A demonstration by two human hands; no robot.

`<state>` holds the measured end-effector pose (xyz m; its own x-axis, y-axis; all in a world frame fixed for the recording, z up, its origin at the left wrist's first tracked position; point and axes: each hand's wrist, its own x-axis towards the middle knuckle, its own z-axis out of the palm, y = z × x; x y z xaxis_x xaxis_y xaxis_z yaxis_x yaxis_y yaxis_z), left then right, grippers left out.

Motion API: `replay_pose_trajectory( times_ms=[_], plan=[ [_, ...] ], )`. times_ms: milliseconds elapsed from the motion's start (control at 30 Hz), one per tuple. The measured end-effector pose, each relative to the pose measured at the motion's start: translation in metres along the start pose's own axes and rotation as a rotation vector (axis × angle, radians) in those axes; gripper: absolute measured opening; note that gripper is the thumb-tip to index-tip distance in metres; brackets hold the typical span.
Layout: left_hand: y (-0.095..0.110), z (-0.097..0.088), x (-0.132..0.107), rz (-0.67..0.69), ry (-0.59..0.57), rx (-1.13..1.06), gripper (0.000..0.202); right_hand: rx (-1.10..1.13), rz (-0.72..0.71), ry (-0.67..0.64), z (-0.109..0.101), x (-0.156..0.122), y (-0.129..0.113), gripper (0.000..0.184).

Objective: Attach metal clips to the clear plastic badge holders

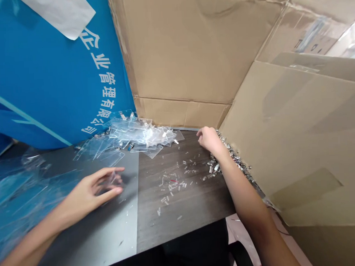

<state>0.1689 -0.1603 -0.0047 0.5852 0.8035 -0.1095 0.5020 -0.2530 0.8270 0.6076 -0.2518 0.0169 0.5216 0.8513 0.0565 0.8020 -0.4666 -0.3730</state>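
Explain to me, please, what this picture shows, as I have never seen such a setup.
There is no machine: these are a person's two bare hands, seen by one head-worn camera looking forward and down. The left hand, slightly blurred, seems to hold something clear; the right hand is beside a heap of small, shiny silvery pieces, and its curled fingers hide any grip. On the dark wood-grain tabletop lie a pile of clear, flat plastic sheets and scattered tiny clear bits. Brown cardboard panels stand behind.
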Motion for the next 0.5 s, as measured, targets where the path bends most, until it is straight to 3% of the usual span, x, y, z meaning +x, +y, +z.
replay_pose_trajectory(
  times_ms=[67,200,300,400,500],
  plan=[
    [0.016,0.02,0.012,-0.006,-0.044,-0.196,0.069,0.091,-0.074,0.014,0.001,-0.007,-0.015,0.036],
    [0.036,0.062,0.04,0.073,-0.093,-0.443,0.049,0.317,-0.251,-0.037,0.015,-0.032,-0.051,0.033],
    [0.033,0.087,0.053,0.185,-0.041,-0.524,0.054,0.782,-0.378,-0.122,0.037,-0.055,-0.073,0.026],
    [0.02,0.101,0.057,0.244,0.072,-0.436,0.055,0.948,-0.415,-0.227,0.059,-0.073,-0.088,0.024],
    [0.011,0.104,0.057,0.242,0.113,-0.367,0.051,1.018,-0.379,-0.317,0.076,-0.085,-0.096,0.03]
  ],
)
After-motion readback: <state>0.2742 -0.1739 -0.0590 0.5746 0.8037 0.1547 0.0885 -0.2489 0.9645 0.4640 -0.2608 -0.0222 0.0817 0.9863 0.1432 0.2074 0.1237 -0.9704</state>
